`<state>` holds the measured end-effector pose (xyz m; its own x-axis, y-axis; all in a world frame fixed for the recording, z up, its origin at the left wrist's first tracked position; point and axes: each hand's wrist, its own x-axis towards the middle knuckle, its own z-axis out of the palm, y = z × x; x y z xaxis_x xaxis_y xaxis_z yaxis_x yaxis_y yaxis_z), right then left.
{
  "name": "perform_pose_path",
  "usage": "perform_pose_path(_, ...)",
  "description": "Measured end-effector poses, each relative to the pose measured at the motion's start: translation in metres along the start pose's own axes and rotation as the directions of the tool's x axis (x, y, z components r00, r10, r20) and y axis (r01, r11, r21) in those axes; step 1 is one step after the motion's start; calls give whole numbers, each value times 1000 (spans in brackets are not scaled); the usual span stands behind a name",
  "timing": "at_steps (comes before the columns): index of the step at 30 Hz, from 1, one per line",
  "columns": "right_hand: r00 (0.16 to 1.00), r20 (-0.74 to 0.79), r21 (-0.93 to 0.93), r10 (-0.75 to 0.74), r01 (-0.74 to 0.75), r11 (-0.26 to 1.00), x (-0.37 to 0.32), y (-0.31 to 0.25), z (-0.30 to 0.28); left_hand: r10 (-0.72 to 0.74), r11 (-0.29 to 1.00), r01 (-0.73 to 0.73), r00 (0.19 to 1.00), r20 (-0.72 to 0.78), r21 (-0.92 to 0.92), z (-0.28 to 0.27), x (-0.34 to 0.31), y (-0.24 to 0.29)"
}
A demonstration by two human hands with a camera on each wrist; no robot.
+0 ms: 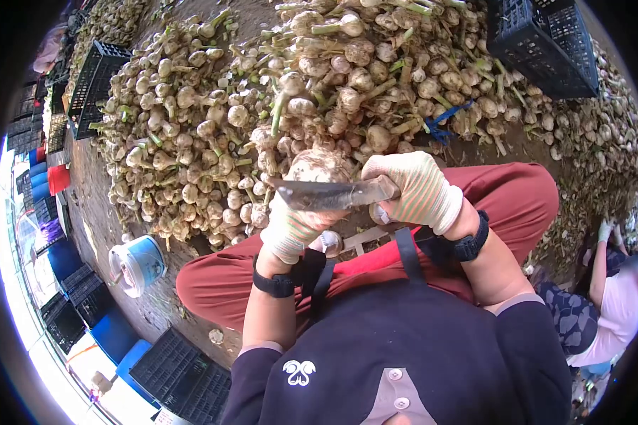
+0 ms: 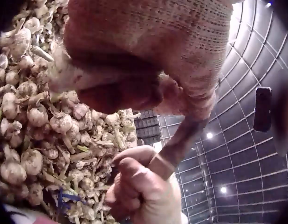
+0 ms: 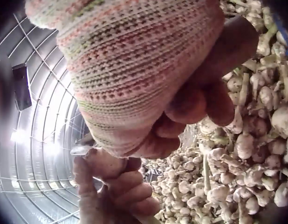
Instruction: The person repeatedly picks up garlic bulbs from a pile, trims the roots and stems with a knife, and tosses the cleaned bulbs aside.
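Observation:
My gloved right hand grips the handle of a knife, fingers curled round it. The broad, stained blade reaches left across the front of my left hand. My left hand, in a striped knit glove, holds a garlic bulb with its fingers curled round it, and the blade lies close against the bulb. In the left wrist view, the knife runs from the right hand up to the left glove. Behind the blade in the head view shows a large, root-covered garlic bulb.
Heaped garlic with stems spreads in front of my crossed legs. A black crate stands on the heap at upper right. At left are a white-and-blue bucket and stacked crates. Another person sits at right.

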<state>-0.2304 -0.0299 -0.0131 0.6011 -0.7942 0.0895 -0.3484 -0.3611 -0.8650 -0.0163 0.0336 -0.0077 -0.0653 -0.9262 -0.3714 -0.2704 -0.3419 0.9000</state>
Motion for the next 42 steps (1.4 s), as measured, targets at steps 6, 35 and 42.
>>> perform_pose_path(6, 999, 34, -81, -30, 33, 996, -3, 11, 7, 153, 988, -149, 984, 88, -50, 3, 4, 9)
perform_pose_path(35, 907, 159, 339, 390, -422, 841, -15, 58, 72, 192, -41, -259, 946, -262, -965, 6, 2, -3)
perform_pose_path(42, 727, 86, 825, 681, -436, 361, 2, 48, 42, 13, -264, -529, 834, -551, -807, -102, 12, -19)
